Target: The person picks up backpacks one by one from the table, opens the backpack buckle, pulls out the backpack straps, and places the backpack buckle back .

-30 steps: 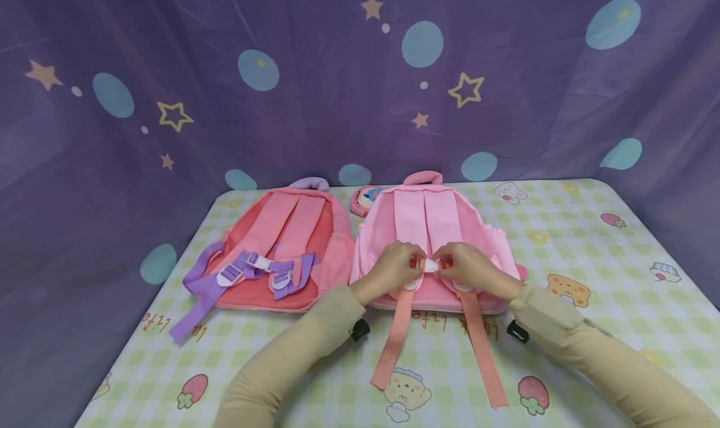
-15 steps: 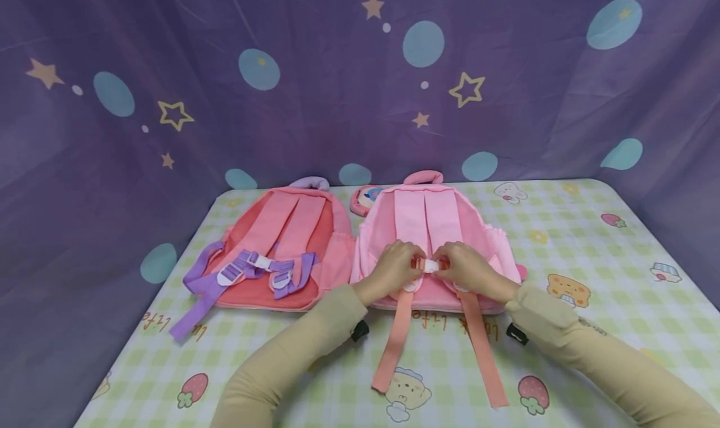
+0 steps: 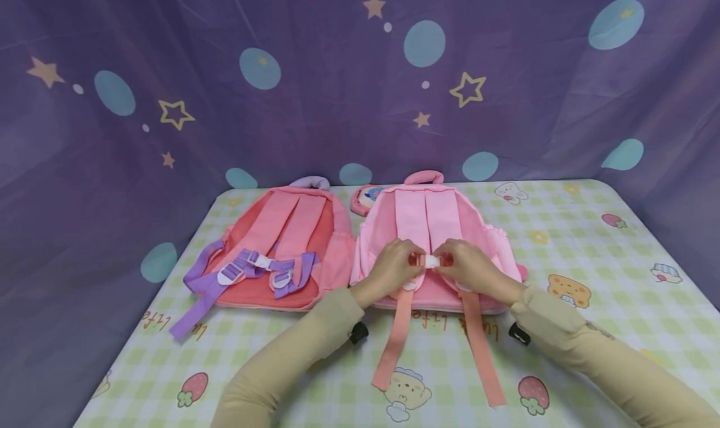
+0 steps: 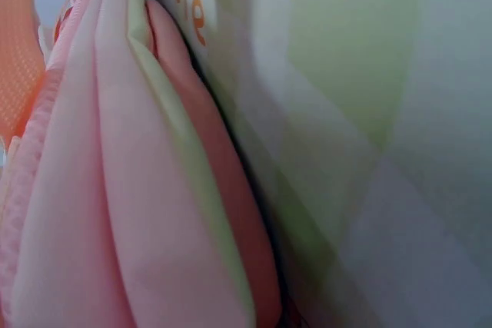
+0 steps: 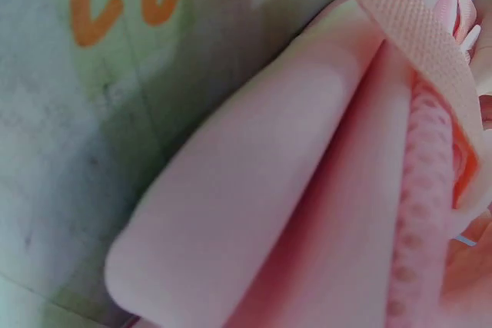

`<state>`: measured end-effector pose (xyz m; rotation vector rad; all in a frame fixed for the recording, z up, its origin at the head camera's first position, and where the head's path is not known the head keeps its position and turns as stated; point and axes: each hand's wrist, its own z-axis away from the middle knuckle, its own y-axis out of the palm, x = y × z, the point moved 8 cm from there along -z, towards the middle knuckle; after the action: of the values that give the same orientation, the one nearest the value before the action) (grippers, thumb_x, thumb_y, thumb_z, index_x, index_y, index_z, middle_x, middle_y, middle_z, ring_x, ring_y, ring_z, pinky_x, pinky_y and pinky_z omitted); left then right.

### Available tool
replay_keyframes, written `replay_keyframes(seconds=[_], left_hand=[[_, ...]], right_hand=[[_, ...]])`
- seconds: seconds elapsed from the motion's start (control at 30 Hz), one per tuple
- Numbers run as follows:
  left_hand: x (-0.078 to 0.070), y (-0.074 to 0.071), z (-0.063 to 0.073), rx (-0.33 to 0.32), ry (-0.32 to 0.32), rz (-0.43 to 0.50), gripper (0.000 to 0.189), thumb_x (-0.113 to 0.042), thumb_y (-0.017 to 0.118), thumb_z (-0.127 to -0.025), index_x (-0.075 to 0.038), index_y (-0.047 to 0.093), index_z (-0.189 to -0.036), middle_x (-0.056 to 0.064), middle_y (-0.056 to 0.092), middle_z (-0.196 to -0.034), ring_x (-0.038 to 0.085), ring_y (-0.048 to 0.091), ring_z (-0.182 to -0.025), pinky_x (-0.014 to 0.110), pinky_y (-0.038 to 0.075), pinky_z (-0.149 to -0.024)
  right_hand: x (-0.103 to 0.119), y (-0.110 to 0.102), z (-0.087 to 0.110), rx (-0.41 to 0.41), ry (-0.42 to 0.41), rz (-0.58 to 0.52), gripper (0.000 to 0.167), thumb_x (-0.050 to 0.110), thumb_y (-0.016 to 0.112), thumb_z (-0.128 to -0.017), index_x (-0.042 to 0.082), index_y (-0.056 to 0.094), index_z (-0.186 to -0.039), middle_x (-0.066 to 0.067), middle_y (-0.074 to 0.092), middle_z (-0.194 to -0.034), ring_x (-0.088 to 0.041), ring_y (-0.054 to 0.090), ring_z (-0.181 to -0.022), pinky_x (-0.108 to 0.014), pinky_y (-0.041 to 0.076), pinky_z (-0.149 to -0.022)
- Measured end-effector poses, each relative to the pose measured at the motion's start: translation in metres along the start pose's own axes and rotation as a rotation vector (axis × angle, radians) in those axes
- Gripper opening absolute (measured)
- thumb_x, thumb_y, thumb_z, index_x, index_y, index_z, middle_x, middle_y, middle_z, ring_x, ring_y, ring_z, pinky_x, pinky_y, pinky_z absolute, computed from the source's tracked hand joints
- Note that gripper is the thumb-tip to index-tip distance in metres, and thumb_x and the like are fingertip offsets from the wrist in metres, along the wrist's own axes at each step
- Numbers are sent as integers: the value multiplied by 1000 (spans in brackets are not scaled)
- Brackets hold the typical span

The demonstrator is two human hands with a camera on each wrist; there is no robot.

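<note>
A light pink backpack point(image 3: 475, 225) lies on its front, its back panel and shoulder straps facing up. Over its lower middle, my left hand point(image 3: 390, 267) and right hand point(image 3: 471, 267) face each other. They pinch the two ends of a white chest buckle point(image 3: 432, 261) on short orange webbing, whose halves appear joined. Two loose orange straps point(image 3: 395, 340) hang from the bag toward me. The left wrist view shows the bag's lower edge point(image 4: 169, 205) near the tablecloth; in the right wrist view an orange strap point(image 5: 419, 32) crosses the bag's edge. Neither wrist view shows the buckle.
To the left lies a coral backpack point(image 3: 336, 259) with purple straps point(image 3: 194, 306) and a white buckle point(image 3: 261, 262) fastened across it. Part of a small red-rimmed item point(image 3: 364, 198) shows behind the bags. A checked tablecloth point(image 3: 315, 378) covers the table; a purple curtain point(image 3: 337, 103) hangs behind.
Both hands and the buckle between them have risen slightly in the head view, and a little more orange webbing shows beside the buckle. The bags have stayed in place.
</note>
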<state>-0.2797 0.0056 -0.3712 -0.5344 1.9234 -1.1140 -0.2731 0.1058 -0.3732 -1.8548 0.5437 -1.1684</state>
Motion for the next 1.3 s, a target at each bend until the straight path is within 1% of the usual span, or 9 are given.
replay_keyframes(seconds=[0.23, 0.5, 0.67, 0.8, 0.93, 1.03, 1.3], left_hand=[[0, -5, 2, -18, -7, 51, 23, -12, 72, -72, -6, 68, -94, 3, 62, -81, 14, 49, -74, 22, 39, -66], [-1, -8, 3, -35, 0, 61, 23, -13, 72, -73, -5, 68, -94, 3, 61, -82, 14, 50, -76, 21, 40, -67], [-3, -9, 4, -40, 13, 63, 22, -12, 71, -74, -4, 68, -94, 3, 60, -81, 14, 49, -76, 21, 40, -67], [-5, -8, 3, -18, 9, 47, 22, -12, 70, -74, -4, 67, -94, 3, 60, -82, 13, 50, -77, 21, 40, -67], [-8, -6, 2, 27, 9, 0, 22, -12, 69, -75, -3, 67, -96, 3, 58, -81, 14, 49, -76, 21, 41, -68], [-10, -5, 2, 48, 14, -22, 22, -12, 68, -76, -3, 66, -96, 3, 55, -79, 14, 48, -75, 20, 40, -67], [-9, -6, 3, 27, 19, 25, 21, -12, 68, -77, -1, 66, -95, 4, 55, -79, 15, 48, -75, 20, 40, -67]], right_hand=[[5, -3, 1, -20, -33, 35, 25, 11, 71, -73, 0, 65, -94, -2, 54, -75, -11, 47, -64, -26, 42, -59], [14, -6, 2, -62, -120, 107, 19, 8, 69, -74, 0, 64, -91, -1, 53, -73, -11, 48, -64, -27, 45, -61], [18, -6, 4, -62, -154, 159, 20, 11, 69, -75, 0, 63, -91, -1, 52, -74, -12, 49, -65, -29, 46, -62], [20, -6, 5, -64, -177, 176, 19, 10, 68, -76, 0, 62, -91, -2, 52, -75, -13, 49, -65, -29, 46, -62], [20, -5, 5, -63, -195, 185, 18, 9, 68, -76, 1, 62, -91, -2, 52, -76, -13, 50, -66, -28, 46, -62], [20, -5, 5, -63, -199, 185, 18, 9, 68, -76, 0, 62, -91, -2, 52, -76, -13, 51, -66, -28, 46, -62], [19, -6, 5, -60, -199, 183, 17, 9, 67, -77, 0, 62, -91, -2, 52, -77, -13, 50, -66, -29, 46, -63]])
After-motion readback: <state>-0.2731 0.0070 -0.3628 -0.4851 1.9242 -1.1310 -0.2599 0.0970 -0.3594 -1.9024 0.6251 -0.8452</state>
